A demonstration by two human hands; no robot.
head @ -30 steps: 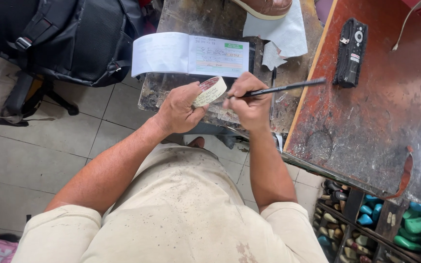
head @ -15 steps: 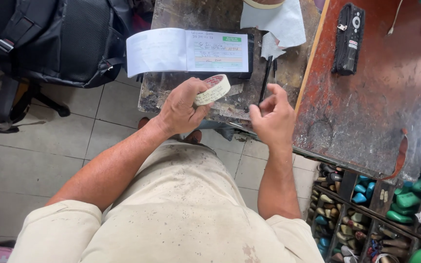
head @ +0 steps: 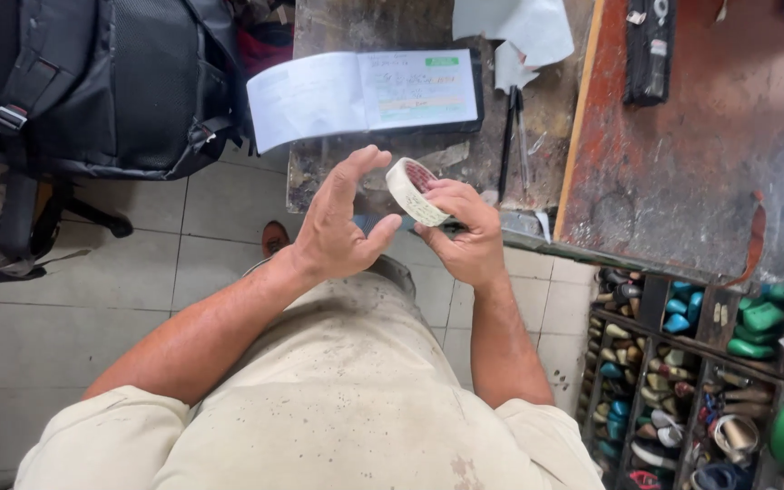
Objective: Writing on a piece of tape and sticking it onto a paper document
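A small roll of cream tape (head: 413,191) is held in front of my chest by my right hand (head: 465,233), fingers pinching its rim. My left hand (head: 345,222) is just to its left, fingers spread and apart from the roll, holding nothing. A thin black pen-like tool (head: 507,136) lies on the worn grey bench (head: 356,27) beyond my hands, beside an open booklet (head: 365,91) with white pages.
A black backpack (head: 102,82) rests on a chair at the left over the tiled floor. A rust-red table (head: 691,154) with a black device (head: 651,45) is at the right. Compartmented trays (head: 700,381) of small coloured parts sit at the lower right. White paper scraps (head: 514,32) lie on the bench.
My right hand put the black tool down on the bench and took the tape roll. My left hand let go of the roll and opened.
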